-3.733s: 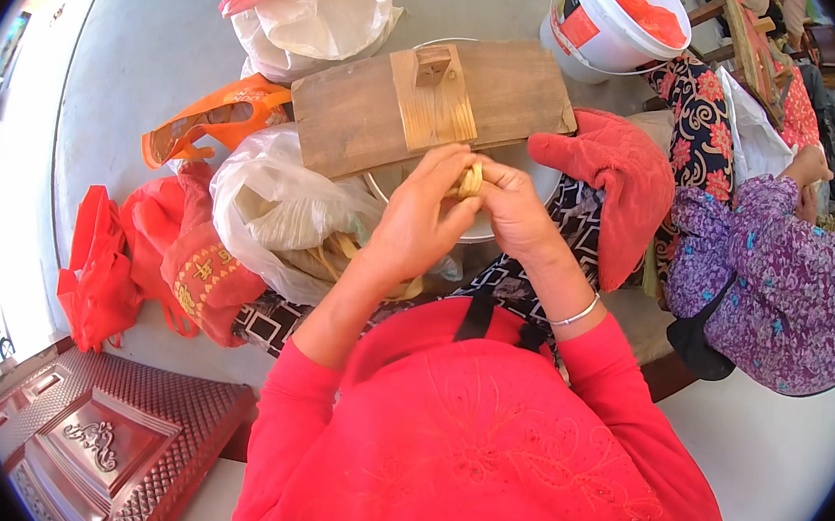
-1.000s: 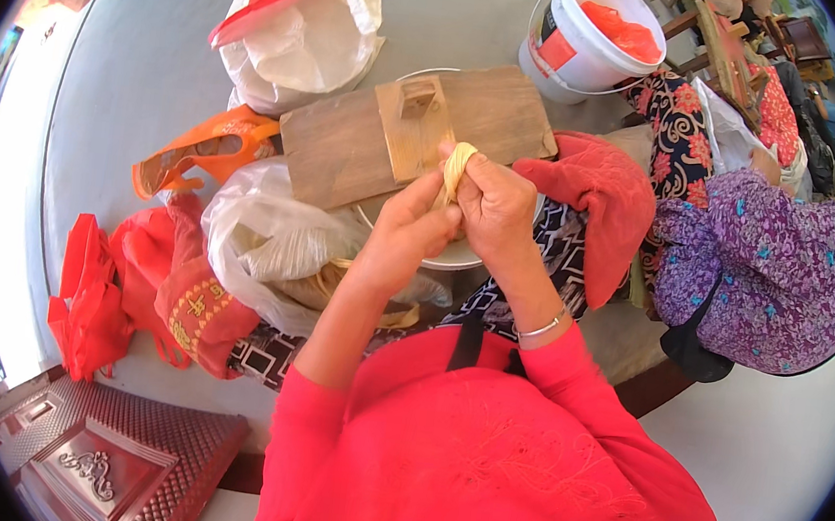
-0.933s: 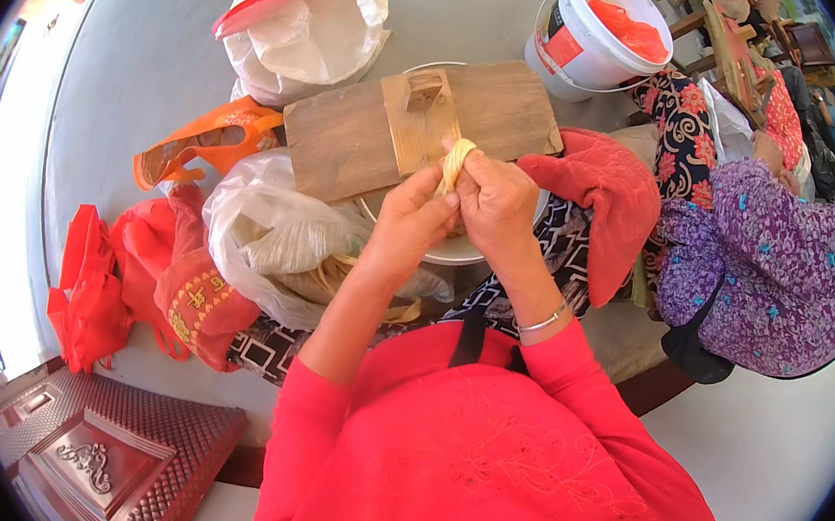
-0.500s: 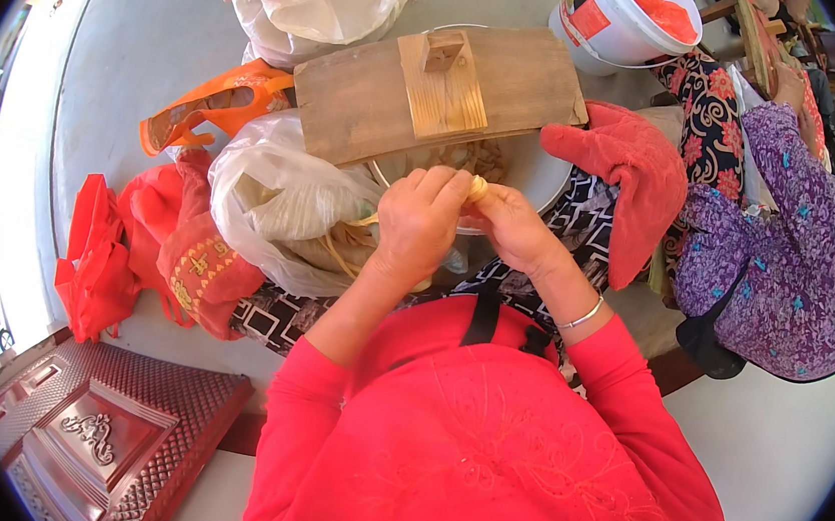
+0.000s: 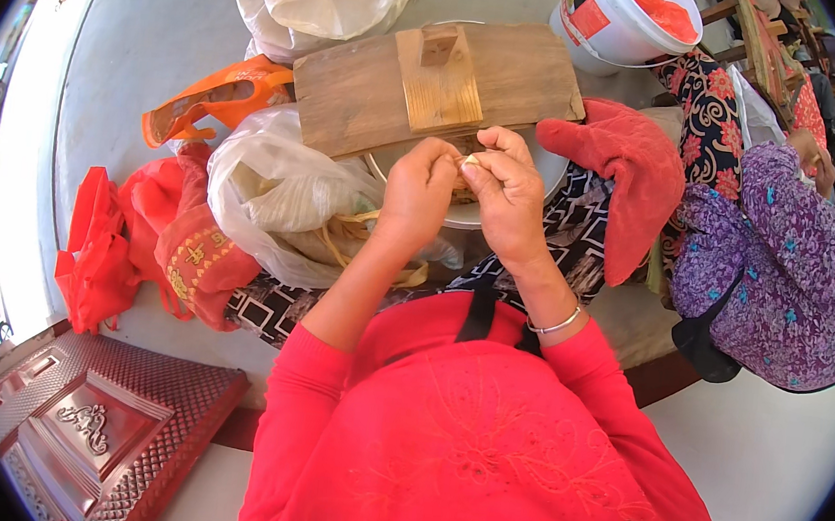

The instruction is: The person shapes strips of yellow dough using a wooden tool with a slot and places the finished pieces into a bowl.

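Both hands meet over a metal basin, near the edge of a wooden board that lies across it. My right hand is closed, pinching a small pale-yellow piece between thumb and forefinger. Close against it, my left hand is curled with its fingers pressed together; what those fingers hold is hidden. Under the hands some brownish bits show in the basin. Left of my left wrist, pale dry strands stick out of a translucent plastic bag.
A paler wood piece with a block sits on the board. An orange bag, red bags and a white sack lie leftward. A red cloth, a white bucket and a person in purple sleeves are at right.
The right hand has turned more upright, its fingers now pointing up. A yellow twisted piece that showed between the hands is mostly covered. At right, the other person's arm has shifted.
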Demonstrator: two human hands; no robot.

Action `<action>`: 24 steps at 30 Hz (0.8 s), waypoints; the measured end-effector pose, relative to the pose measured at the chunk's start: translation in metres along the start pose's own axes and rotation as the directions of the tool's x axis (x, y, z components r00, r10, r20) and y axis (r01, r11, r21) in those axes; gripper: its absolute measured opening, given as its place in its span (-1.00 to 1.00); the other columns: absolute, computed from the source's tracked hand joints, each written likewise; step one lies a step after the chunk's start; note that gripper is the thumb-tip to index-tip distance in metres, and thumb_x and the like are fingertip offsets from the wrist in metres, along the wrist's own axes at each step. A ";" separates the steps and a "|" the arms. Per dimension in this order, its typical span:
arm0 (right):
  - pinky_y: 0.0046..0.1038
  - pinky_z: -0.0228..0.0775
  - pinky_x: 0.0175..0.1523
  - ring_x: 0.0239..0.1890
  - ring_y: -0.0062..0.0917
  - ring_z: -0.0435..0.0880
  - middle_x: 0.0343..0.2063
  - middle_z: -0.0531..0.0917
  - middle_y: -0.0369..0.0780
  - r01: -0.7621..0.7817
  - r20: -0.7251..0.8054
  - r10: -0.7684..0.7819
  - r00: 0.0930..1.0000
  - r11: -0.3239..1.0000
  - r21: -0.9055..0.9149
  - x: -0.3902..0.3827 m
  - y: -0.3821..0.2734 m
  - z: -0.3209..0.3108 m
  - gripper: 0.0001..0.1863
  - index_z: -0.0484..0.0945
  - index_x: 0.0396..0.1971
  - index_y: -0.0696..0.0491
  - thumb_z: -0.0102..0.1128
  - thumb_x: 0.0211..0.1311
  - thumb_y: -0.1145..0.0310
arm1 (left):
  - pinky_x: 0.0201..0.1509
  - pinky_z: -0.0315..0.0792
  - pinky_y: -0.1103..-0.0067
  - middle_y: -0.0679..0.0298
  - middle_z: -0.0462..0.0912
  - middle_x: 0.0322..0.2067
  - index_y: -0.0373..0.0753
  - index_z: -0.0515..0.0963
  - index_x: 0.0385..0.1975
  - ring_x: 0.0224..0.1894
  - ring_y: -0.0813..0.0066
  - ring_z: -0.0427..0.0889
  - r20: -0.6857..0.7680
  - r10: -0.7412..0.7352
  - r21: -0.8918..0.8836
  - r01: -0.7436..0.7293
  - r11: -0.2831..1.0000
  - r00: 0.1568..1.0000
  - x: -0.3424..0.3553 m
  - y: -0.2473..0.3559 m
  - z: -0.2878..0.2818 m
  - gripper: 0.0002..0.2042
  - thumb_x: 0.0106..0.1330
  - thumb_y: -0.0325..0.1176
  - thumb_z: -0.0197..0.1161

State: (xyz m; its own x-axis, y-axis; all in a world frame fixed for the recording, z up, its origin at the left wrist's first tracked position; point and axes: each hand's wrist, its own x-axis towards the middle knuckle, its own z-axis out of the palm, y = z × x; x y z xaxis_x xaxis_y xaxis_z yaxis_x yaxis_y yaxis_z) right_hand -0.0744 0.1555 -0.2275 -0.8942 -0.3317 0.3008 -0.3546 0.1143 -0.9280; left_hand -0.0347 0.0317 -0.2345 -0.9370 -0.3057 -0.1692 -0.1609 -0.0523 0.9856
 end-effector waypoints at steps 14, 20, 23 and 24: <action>-0.53 0.38 -0.02 -0.11 -0.56 0.51 -0.10 0.58 -0.20 -0.187 0.392 0.155 0.907 0.981 0.044 0.045 -0.016 -0.036 -0.58 0.50 -0.02 0.19 0.28 0.17 0.28 | -0.45 0.37 0.39 0.19 0.44 -0.57 -0.27 0.53 -0.35 -0.48 0.20 0.50 0.314 0.583 0.739 -0.578 0.346 0.750 -0.018 0.017 -0.037 -0.87 0.10 -0.48 0.28; -0.60 0.48 -0.22 -0.37 -0.62 0.62 -0.40 0.66 -0.24 -0.620 0.659 0.423 0.622 0.780 0.085 0.063 -0.012 -0.034 -0.80 0.59 -0.23 0.20 0.26 0.15 0.45 | -0.46 0.34 0.55 0.27 0.49 -0.59 -0.29 0.46 -0.42 -0.54 0.43 0.44 0.146 0.296 0.359 -0.329 0.873 0.944 -0.001 0.021 -0.024 -0.89 0.22 -0.43 0.23; -0.62 0.52 -0.37 -0.52 -0.63 0.62 -0.48 0.66 -0.22 -0.735 0.667 0.477 0.572 0.659 0.159 0.073 -0.006 -0.041 -0.91 0.60 -0.35 0.19 0.23 0.15 0.51 | -0.46 0.30 0.63 0.35 0.48 -0.60 -0.30 0.47 -0.41 -0.53 0.63 0.36 0.254 0.014 0.128 -0.049 0.991 0.967 0.013 0.026 -0.038 -0.87 0.27 -0.38 0.21; -0.62 0.51 -0.37 -0.52 -0.63 0.62 -0.48 0.66 -0.22 -0.733 0.675 0.463 0.574 0.659 0.170 0.077 0.001 -0.045 -0.91 0.60 -0.36 0.19 0.23 0.15 0.51 | -0.46 0.28 0.64 0.38 0.46 -0.60 -0.30 0.47 -0.41 -0.51 0.67 0.33 0.276 -0.020 0.106 -0.010 0.994 0.961 0.021 0.024 -0.045 -0.87 0.28 -0.38 0.21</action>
State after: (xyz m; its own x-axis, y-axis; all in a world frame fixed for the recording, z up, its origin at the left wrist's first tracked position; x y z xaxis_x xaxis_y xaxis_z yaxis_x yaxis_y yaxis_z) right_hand -0.1561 0.1723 -0.1950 -0.4929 -0.7696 -0.4059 0.4680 0.1587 -0.8693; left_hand -0.0438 -0.0185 -0.2144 -0.9828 -0.0300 -0.1822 -0.1836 0.0514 0.9817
